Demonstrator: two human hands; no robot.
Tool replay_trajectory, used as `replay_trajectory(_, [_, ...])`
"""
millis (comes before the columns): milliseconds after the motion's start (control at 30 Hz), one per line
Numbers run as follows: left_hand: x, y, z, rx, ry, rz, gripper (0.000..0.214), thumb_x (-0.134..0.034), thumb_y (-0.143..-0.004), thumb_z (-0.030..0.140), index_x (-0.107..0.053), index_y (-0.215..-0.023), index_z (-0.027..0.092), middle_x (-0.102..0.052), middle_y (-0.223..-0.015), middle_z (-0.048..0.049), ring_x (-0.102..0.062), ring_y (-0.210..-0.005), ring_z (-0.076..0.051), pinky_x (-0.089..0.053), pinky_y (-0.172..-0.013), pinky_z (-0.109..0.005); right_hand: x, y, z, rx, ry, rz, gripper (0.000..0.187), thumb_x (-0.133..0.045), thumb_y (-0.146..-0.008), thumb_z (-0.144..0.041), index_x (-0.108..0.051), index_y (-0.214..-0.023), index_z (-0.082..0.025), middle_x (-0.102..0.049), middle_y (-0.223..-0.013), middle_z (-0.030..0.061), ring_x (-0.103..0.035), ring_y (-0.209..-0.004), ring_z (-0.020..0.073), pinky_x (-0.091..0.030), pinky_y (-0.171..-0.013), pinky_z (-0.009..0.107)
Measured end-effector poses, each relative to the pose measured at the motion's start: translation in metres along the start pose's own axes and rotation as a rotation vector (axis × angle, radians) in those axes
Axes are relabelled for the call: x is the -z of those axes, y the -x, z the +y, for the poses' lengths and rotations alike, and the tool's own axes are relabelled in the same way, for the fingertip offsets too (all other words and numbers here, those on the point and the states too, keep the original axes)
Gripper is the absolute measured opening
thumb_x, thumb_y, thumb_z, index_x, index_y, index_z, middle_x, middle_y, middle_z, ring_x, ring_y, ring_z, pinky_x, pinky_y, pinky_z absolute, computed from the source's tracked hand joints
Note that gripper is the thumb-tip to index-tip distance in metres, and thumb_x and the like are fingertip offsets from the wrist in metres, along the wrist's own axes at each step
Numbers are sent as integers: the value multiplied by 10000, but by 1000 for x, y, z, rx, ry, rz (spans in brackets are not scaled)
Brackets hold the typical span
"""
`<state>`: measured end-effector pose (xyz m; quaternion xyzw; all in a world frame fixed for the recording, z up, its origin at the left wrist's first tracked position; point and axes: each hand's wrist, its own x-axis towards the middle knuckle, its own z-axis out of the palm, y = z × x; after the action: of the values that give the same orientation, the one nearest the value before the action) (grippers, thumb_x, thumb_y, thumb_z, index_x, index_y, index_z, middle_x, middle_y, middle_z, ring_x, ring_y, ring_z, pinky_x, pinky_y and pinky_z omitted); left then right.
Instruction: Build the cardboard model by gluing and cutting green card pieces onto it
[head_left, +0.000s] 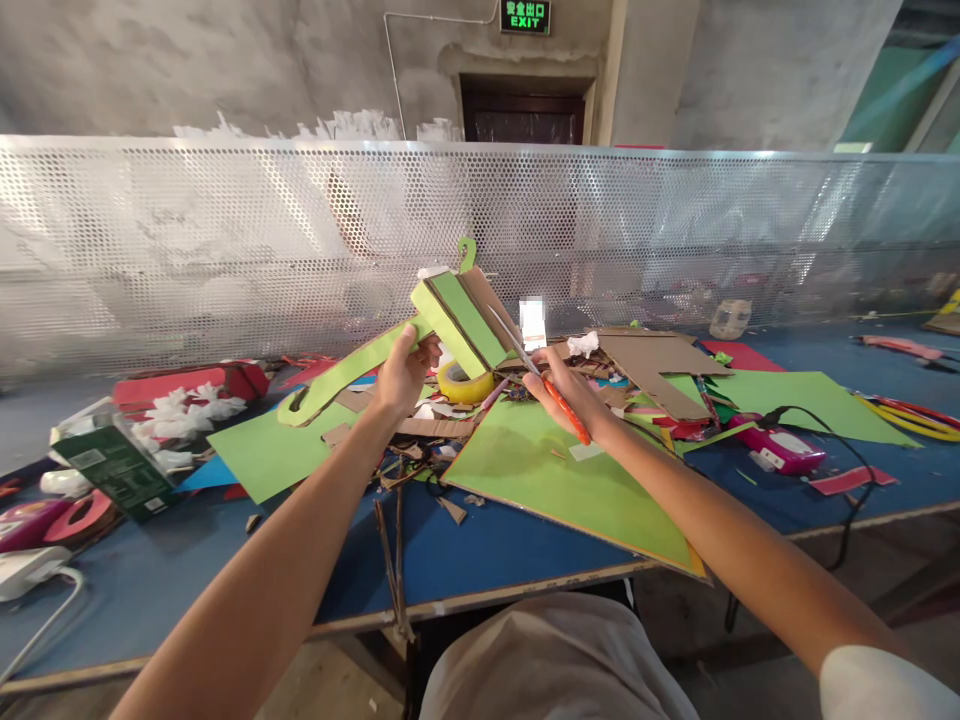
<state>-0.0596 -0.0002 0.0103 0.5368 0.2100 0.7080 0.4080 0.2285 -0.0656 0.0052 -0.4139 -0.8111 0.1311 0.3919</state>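
My left hand (pixel 405 378) is closed around a box-like cardboard piece (pixel 454 322) covered in green paper, raised above the table. A long green strip with a slot near its rounded end reaches out to the left of it, and a small green hook stands at its top. In my right hand (pixel 576 388) is a pair of scissors (pixel 564 408) with orange handles. Their blades point up and left, close to the piece's brown cardboard side; whether they touch it I cannot tell. A roll of yellow tape (pixel 463 386) lies just below the piece.
Green sheets (pixel 555 480) and brown cardboard (pixel 660 360) lie among scraps on the blue table (pixel 465 555). A dark green box (pixel 116 465) and crumpled white paper (pixel 191 415) are at left. A pink glue gun (pixel 780 445) with black cable lies right. A perforated metal screen (pixel 637 240) stands behind.
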Motion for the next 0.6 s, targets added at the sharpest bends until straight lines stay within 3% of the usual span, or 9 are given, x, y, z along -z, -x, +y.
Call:
replay_trajectory(133, [2,-1,-1,-9,9,-19,391,-666,-954,550,-679,-776,201,-655,-692,-48,-586,-589,-164,-467,-580,-306,-2,-1,4,6,-12,-1,606,-421,-1030,-712,-462,-1351,-199,-469,-616,-72,-523,-581,205,-352,-620,309])
replay_trajectory(300, [3,-2,-2,8,13,-30,395,-679,-942,561,-676,-800,193,-651,-701,-38,-581,-593,-150,-473,-600,-286,-2,-1,8,59,9,-14,766,-414,-1065,-670,-286,-1647,-188,-438,-567,-78,-450,-488,179,-289,-556,298])
replay_trajectory(433, [2,-1,-3,32,-9,-21,411,-675,-940,577,-666,-802,189,-649,-712,-35,-585,-603,-149,-467,-604,-281,2,0,5,82,80,-69,688,-386,-1099,-591,-277,-1702,-277,-494,-595,-39,-503,-537,190,-308,-555,293])
replay_trajectory(600, [3,-1,-4,27,-10,-30,410,-703,-913,584,-684,-814,186,-650,-721,-34,-573,-607,-144,-463,-609,-277,2,0,6,45,-16,-109,727,-371,-1087,-636,-272,-1712,-278,-565,-628,-18,-523,-533,182,-339,-512,265])
